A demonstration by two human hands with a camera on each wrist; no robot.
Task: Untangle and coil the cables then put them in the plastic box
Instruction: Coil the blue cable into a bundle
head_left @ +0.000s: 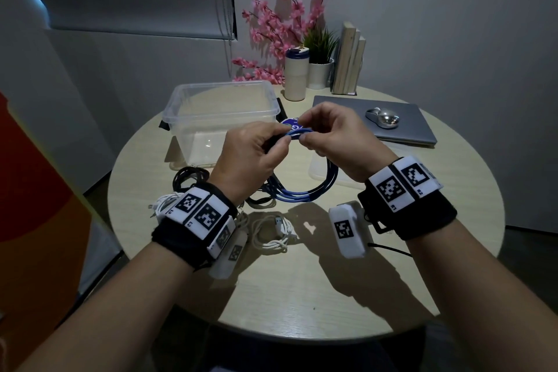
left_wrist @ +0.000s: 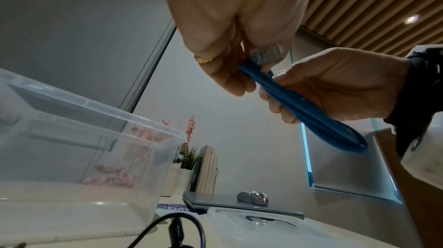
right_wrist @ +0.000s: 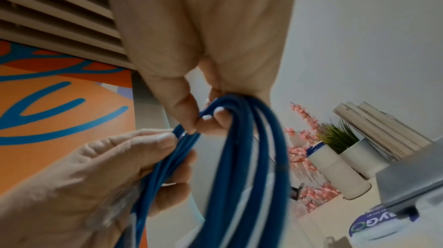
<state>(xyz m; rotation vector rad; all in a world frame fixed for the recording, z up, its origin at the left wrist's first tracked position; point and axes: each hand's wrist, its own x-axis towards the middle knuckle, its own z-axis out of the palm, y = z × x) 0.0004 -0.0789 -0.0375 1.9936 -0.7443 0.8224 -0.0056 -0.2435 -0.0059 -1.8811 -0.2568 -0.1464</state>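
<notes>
A blue cable (head_left: 302, 194) hangs in several loops above the round table, its top bunched between my hands. My left hand (head_left: 279, 142) grips the bunch, and a clear plug (left_wrist: 266, 55) sits by its fingers. My right hand (head_left: 305, 133) pinches the blue strands (right_wrist: 239, 157) between thumb and fingertips, right beside the left hand (right_wrist: 167, 147). The clear plastic box (head_left: 217, 100) stands open behind my left hand, and I see nothing in it. A black cable (head_left: 190, 175) lies in front of the box. White cables (head_left: 271, 232) lie near the table's front, partly hidden by my left wrist.
The box's clear lid (head_left: 332, 174) lies flat under my right hand. A closed laptop (head_left: 407, 127) with a silver mouse (head_left: 382, 118) sits at the right. A tumbler (head_left: 296, 75), a potted plant (head_left: 320, 69), pink flowers and books (head_left: 350, 60) stand at the back edge.
</notes>
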